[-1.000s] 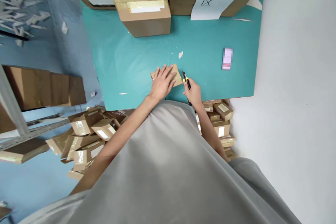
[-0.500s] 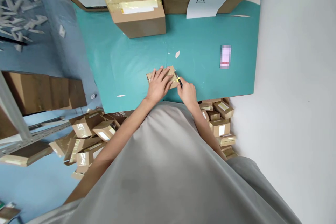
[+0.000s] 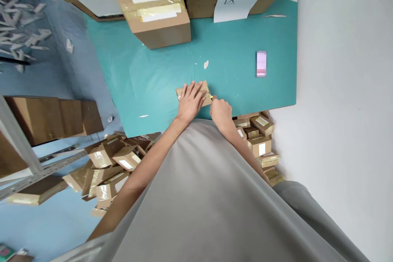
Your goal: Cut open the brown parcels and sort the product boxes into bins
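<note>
A small flat cardboard box [image 3: 206,88] lies on the green tabletop near its front edge. My left hand [image 3: 190,100] rests on top of it with the fingers stretched out and spread. At the box's right end my right hand [image 3: 221,110] is closed around a utility knife [image 3: 211,97]. Only a bit of the yellow-and-black knife shows now, touching or very near the box's right edge; its blade is hidden.
A larger taped carton [image 3: 162,28] stands at the back, before two big boxes with paper signs. A phone-like pixelated item [image 3: 261,64] lies to the right. Paper scraps [image 3: 206,64] dot the table [image 3: 147,73]. Parcels [image 3: 104,155] are piled below on both sides.
My right hand has brought the knife leftward to the box's right end, then drawn it slightly toward me along that edge. My left hand stays on the box. The camera view has shifted slightly.
</note>
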A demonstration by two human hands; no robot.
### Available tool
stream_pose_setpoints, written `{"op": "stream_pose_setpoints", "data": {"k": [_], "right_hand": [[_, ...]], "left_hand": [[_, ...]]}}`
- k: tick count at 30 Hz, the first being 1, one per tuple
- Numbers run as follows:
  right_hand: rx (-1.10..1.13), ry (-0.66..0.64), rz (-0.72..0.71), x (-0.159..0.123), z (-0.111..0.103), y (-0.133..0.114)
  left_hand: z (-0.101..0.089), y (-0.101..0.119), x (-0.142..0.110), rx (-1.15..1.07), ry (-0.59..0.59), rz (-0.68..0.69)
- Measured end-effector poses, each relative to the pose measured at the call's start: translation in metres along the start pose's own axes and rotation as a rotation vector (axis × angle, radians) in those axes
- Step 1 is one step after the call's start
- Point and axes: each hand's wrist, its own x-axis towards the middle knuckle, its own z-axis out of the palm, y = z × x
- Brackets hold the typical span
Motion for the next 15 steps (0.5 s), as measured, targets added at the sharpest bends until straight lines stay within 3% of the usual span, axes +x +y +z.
{"op": "stream_pose_setpoints", "data": {"k": [8,12,15], "right_hand": [[0.049,0.018,0.048,0.012,0.000,0.002],[0.089,0.021,0.028,0.000,0.008,0.020],[0.191,0.135,0.029,0.003,0.020,0.043]], "left_hand": [[0.001,-0.003,0.000,0.028,-0.004,-0.056],[-0.002,-0.006,0.000,0.062,0.011,-0.036],[-0.008,-0.008,-0.002,0.090,0.017,-0.006]]}}
